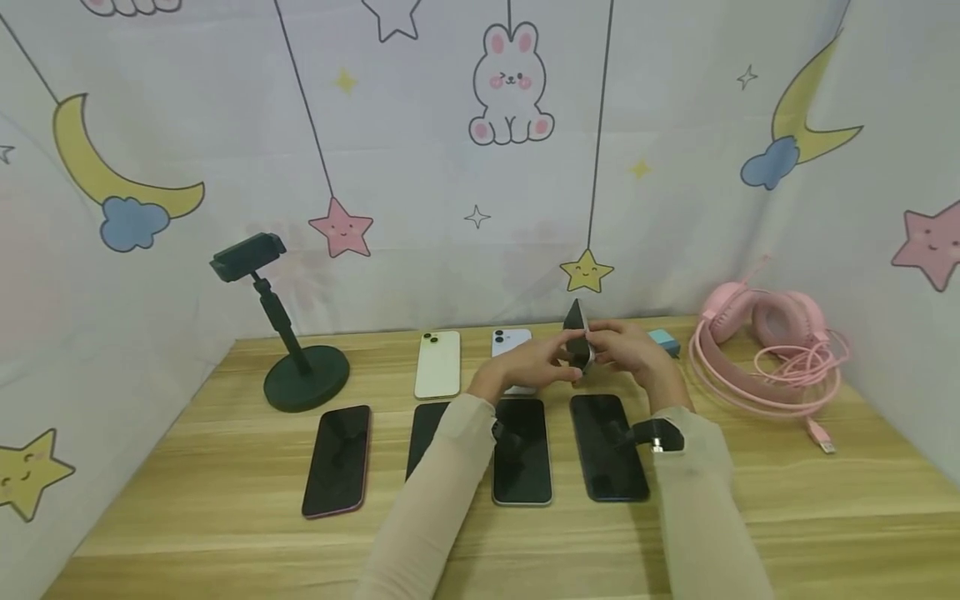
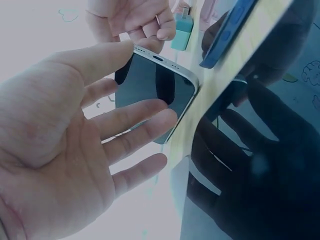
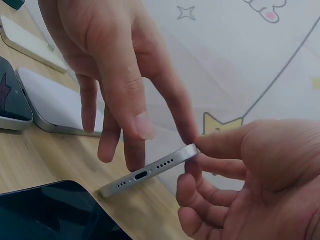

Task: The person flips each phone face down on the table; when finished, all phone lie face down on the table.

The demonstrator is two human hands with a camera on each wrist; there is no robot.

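Note:
A smartphone (image 1: pixel 577 353) with a dark screen and silver frame is tilted up on edge at the back of the table. My right hand (image 1: pixel 632 350) pinches its side edge between thumb and fingers. In the right wrist view, the bottom edge of the smartphone (image 3: pixel 155 170) shows its charging port and speaker holes. My left hand (image 1: pixel 527 364) is on the screen side, its fingers mostly straight and spread. In the left wrist view, the fingers of the left hand (image 2: pixel 75 130) lie across the screen; the index fingertip reaches the phone's edge near the right thumb.
Several dark-screened phones lie in a front row, among them a pink-edged phone (image 1: pixel 337 461). Behind them lie a yellow phone (image 1: pixel 438 367) and a white phone (image 1: pixel 512 337). A black stand (image 1: pixel 300 379) is left; a teal charger (image 1: pixel 664 342) and pink headphones (image 1: pixel 727 312) are right.

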